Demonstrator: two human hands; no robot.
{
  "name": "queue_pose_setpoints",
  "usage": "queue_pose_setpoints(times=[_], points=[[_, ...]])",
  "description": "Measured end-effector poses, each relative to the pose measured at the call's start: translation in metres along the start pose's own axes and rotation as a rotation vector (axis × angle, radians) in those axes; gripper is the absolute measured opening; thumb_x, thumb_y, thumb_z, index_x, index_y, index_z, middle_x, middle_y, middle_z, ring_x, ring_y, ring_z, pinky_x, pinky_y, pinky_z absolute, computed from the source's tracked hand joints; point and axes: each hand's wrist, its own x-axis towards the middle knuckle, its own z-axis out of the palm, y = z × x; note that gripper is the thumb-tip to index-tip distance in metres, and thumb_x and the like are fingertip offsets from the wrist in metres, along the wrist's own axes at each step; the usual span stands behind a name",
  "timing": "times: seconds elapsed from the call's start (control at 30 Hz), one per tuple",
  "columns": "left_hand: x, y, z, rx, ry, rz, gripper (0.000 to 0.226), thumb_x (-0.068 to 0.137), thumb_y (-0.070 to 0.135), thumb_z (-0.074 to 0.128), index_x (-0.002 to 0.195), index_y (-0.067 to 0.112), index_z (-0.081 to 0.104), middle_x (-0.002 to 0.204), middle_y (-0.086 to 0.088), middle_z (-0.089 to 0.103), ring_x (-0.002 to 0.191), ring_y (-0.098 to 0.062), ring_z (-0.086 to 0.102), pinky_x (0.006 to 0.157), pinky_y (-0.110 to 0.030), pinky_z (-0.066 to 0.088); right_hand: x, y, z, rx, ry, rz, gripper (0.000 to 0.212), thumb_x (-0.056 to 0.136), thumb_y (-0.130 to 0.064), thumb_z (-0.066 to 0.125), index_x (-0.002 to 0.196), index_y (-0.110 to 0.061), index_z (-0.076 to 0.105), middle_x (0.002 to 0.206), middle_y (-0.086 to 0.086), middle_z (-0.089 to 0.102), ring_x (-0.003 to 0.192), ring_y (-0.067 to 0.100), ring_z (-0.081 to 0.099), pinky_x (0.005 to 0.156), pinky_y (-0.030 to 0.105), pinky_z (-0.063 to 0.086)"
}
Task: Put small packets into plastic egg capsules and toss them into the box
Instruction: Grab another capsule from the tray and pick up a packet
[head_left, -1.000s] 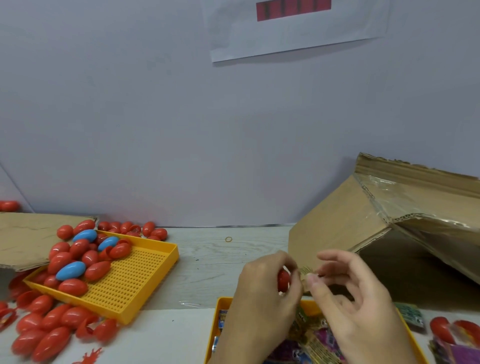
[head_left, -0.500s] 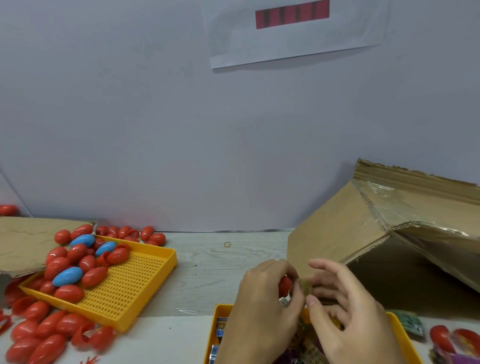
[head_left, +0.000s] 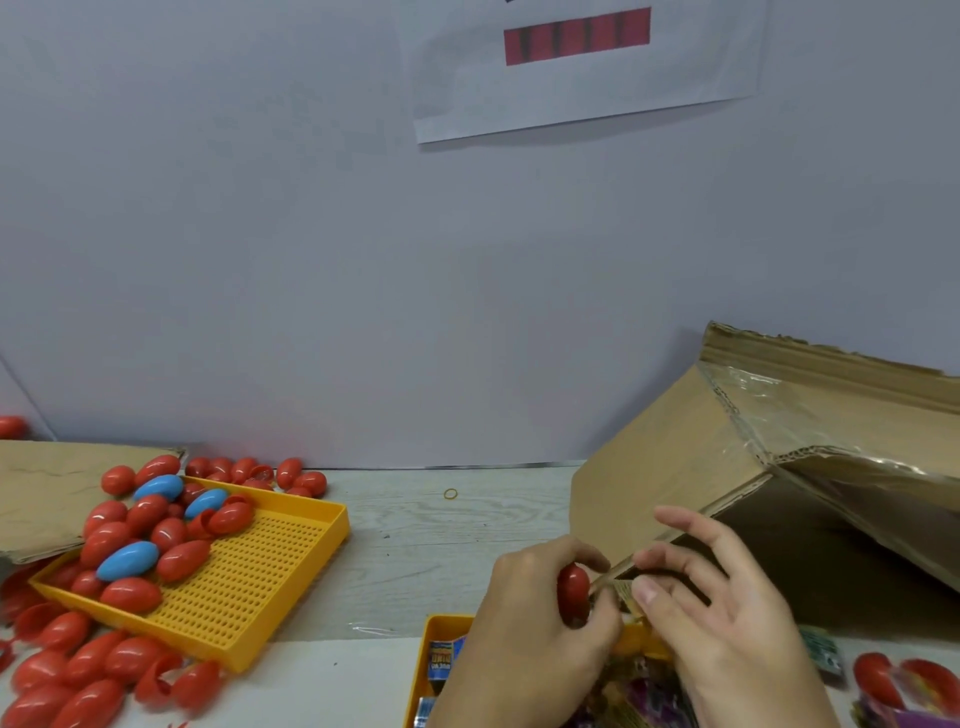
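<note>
While left hand (head_left: 524, 618) grips red capsule (head_left: 573, 592), right hand (head_left: 727, 623) pinches packet (head_left: 626, 597), box (head_left: 779, 467) flap edge just behind.

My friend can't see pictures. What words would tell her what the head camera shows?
Two hands work a small packet into a red egg capsule: the left hand grips the capsule and the right hand pinches the packet. A cardboard box lies open on the right, and a yellow tray of red and blue capsules sits on the left.

The pale wood table (head_left: 467, 540) carries yellow trays (head_left: 291, 597), red capsules (head_left: 93, 670), a cardboard box (head_left: 675, 467).
</note>
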Motion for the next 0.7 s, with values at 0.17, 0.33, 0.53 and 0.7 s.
queue_pose_setpoints(times=[0.17,0.33,0.53,0.7], points=[[0.0,0.005,-0.006,-0.219,-0.143,-0.153,0.02,0.07,0.037,0.065,0.088,0.032,0.074,0.07,0.009,0.064,0.067,-0.001,0.058,0.067,-0.012,0.048,0.001,-0.004,0.001,0.303,-0.046,0.034,0.052,0.068,0.022,0.056,0.1,-0.019,0.068,0.07,0.009,0.064,0.064,0.016,0.06,0.051,0.02,0.05],[0.001,0.011,-0.011,-0.361,-0.194,-0.19,0.008,0.077,0.029,0.066,0.076,0.025,0.072,0.063,0.012,0.06,0.058,-0.002,0.055,0.06,-0.015,0.045,0.001,-0.008,0.002,0.452,-0.133,0.088,0.051,0.056,0.014,0.055,0.096,-0.014,0.07,0.068,0.012,0.062,0.06,0.019,0.057,0.046,0.021,0.048],[0.002,0.009,-0.013,-0.623,-0.247,-0.247,0.021,0.065,0.037,0.076,0.077,0.022,0.068,0.057,0.003,0.05,0.05,-0.014,0.043,0.053,-0.024,0.039,0.002,-0.005,0.003,0.499,-0.141,0.158,0.046,0.057,0.012,0.055,0.094,-0.01,0.071,0.066,0.012,0.058,0.06,0.02,0.058,0.051,0.023,0.053],[0.002,0.005,-0.012,-0.681,-0.372,-0.322,0.03,0.065,0.041,0.085,0.074,0.018,0.067,0.059,-0.005,0.049,0.052,-0.015,0.044,0.054,-0.024,0.041,0.004,-0.006,0.002,0.612,-0.106,0.188,0.04,0.06,0.009,0.052,0.09,-0.009,0.071,0.065,0.009,0.06,0.057,0.016,0.059,0.061,0.025,0.054]])
